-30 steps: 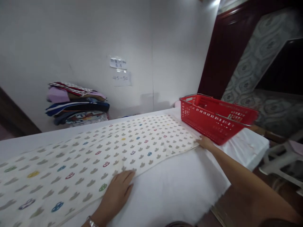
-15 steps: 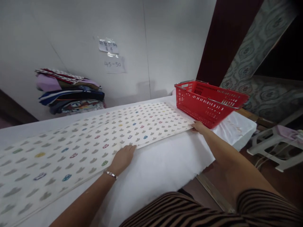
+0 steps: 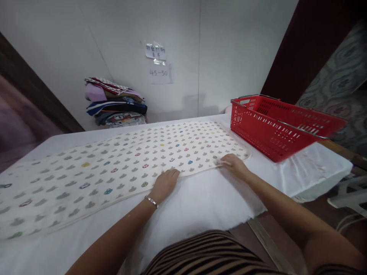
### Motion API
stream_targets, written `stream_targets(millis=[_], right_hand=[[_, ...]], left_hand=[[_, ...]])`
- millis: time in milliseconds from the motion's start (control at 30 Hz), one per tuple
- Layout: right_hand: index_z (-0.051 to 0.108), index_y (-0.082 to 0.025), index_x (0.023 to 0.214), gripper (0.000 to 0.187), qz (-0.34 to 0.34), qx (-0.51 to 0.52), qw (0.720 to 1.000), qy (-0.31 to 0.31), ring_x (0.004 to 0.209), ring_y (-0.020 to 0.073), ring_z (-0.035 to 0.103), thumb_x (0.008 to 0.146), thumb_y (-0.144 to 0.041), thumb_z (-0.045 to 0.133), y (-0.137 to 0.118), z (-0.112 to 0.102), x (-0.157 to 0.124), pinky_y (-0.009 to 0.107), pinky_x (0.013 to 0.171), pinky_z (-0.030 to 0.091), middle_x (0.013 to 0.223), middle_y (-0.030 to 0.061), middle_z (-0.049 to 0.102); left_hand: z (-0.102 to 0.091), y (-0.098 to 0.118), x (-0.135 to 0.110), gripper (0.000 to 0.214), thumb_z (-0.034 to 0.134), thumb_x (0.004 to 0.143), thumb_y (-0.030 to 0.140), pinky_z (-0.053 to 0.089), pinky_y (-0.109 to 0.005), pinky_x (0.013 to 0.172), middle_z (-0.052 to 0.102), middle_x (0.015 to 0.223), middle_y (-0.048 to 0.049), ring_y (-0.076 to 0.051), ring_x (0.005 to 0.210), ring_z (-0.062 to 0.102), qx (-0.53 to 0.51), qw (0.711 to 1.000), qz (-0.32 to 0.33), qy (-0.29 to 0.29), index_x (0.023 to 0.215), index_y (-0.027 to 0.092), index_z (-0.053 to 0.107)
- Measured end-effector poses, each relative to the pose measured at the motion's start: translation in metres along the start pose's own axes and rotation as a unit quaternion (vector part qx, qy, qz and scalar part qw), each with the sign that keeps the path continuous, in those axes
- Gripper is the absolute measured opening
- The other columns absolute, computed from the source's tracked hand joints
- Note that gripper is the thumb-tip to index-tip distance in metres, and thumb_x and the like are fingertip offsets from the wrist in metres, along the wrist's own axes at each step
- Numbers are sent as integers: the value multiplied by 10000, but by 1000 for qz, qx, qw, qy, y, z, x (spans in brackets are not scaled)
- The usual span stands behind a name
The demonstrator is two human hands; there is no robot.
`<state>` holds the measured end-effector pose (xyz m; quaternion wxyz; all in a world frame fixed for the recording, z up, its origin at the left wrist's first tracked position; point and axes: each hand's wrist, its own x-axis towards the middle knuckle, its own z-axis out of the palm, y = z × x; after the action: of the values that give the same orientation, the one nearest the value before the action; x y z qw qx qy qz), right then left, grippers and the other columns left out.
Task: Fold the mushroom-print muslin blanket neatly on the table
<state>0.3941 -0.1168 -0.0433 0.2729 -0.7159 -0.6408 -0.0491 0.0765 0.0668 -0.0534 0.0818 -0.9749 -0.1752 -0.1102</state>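
A long cream cloth [image 3: 114, 164] printed with small grey and coloured shapes lies spread flat along a white-covered table [image 3: 206, 198]. My left hand [image 3: 164, 183] rests palm down on the cloth's near edge, fingers together and flat, a bracelet on the wrist. My right hand [image 3: 233, 163] lies on the near edge a little to the right, fingers bent onto the fabric close to its right end. Whether it pinches the edge is unclear.
A red plastic basket [image 3: 275, 128] with metal handles stands on the table's right end, just beyond the cloth. A stack of folded fabrics [image 3: 114, 103] sits against the white wall at the back, below two paper notes [image 3: 157, 63]. A white plastic stool [image 3: 349, 194] stands right.
My right hand has slid left along the cloth's near edge, away from the corner by the basket. My left hand stays on the edge. The view has shifted to the left.
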Motion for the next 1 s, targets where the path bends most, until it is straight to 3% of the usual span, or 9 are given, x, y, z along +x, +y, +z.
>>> stream_targets(millis=[67,167,400,567,733,833,1000], right_hand=[[652,-216,1012,211,-74,11,996,-44,964,211,551,870,-259,501,-23,16,8,354,851,433,1005,83,646],[676,-202,970,211,-114,-26,990,-82,929,206,546,875,-205,487,-37,30,17,340,811,422,993,81,651],[695,-207,924,247,-114,-82,985,-102,897,186,545,907,-182,450,-31,33,26,297,761,402,968,68,655],[682,-216,984,285,-43,-140,989,-35,934,198,526,905,-144,418,-35,34,36,290,778,395,1005,76,632],[681,-200,955,253,-76,-146,979,-124,945,186,515,906,-158,436,-30,44,30,264,728,383,1003,69,624],[671,-201,979,264,-70,-125,980,-137,966,183,507,930,-197,411,-27,46,25,263,738,376,1020,70,614],[656,-200,991,297,-83,-114,976,-167,948,194,507,942,-197,363,-33,34,24,282,745,377,1016,76,607]], left_hand=[[0,1,2,260,398,874,92,453,-335,798,602,1130,-74,-205,975,549,-11,1000,1,11,1064,169,558],[-1,1,4,207,415,870,93,444,-320,763,616,1040,-64,-194,933,548,-25,1000,-10,13,980,173,571],[-7,-2,11,192,421,894,154,405,-302,688,604,935,-55,-190,863,527,-41,995,-62,67,925,188,607],[-8,-7,19,228,403,906,162,377,-334,708,594,869,-62,-206,833,510,0,990,-74,117,914,186,630],[3,-2,9,211,411,898,124,378,-342,692,580,828,-68,-204,801,512,7,998,-6,64,883,168,617],[5,3,3,213,412,877,87,385,-348,699,582,846,-68,-207,809,518,7,999,-13,40,930,167,603],[0,6,3,236,382,855,46,387,-354,696,574,815,-66,-210,792,523,1,999,-31,11,839,167,584]])
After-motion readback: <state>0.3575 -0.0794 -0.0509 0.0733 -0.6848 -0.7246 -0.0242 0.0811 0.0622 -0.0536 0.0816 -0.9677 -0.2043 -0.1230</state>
